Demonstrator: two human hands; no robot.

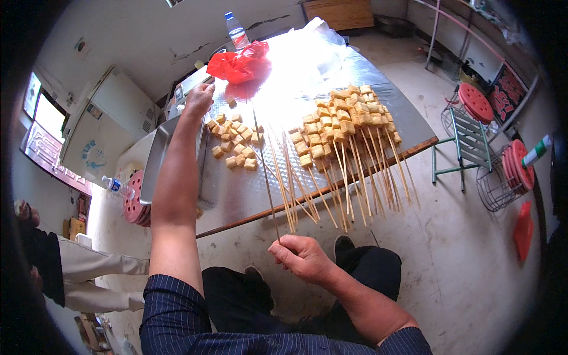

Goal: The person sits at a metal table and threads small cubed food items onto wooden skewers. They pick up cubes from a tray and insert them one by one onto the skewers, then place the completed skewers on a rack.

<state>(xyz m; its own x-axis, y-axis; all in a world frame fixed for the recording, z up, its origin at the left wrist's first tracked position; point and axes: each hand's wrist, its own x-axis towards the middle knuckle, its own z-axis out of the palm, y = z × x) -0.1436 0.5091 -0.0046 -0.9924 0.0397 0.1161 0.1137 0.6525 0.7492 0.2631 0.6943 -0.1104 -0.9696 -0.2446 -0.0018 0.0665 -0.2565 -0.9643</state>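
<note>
My right hand (304, 259) grips the near end of a thin wooden skewer (266, 177), held in front of the table's near edge; it points away over the metal tabletop (226, 191) and bears no cube that I can see. My left hand (199, 98) reaches far forward beside a red plastic bag (239, 65), its fingers curled; whether it holds anything is hidden. Loose fried tofu cubes (237, 137) lie between the hands. To their right, bare skewers (284, 177) lie next to a pile of skewered tofu cubes (346, 115), whose sticks hang over the wooden table edge (355, 179).
A metal tray (155, 164) lies under my left forearm. A plastic bottle (237, 33) stands behind the red bag, with clear plastic sheeting (321, 49) to its right. Red stools (475, 103) and a green metal chair (470, 137) stand right. Another person (88, 270) is at the left.
</note>
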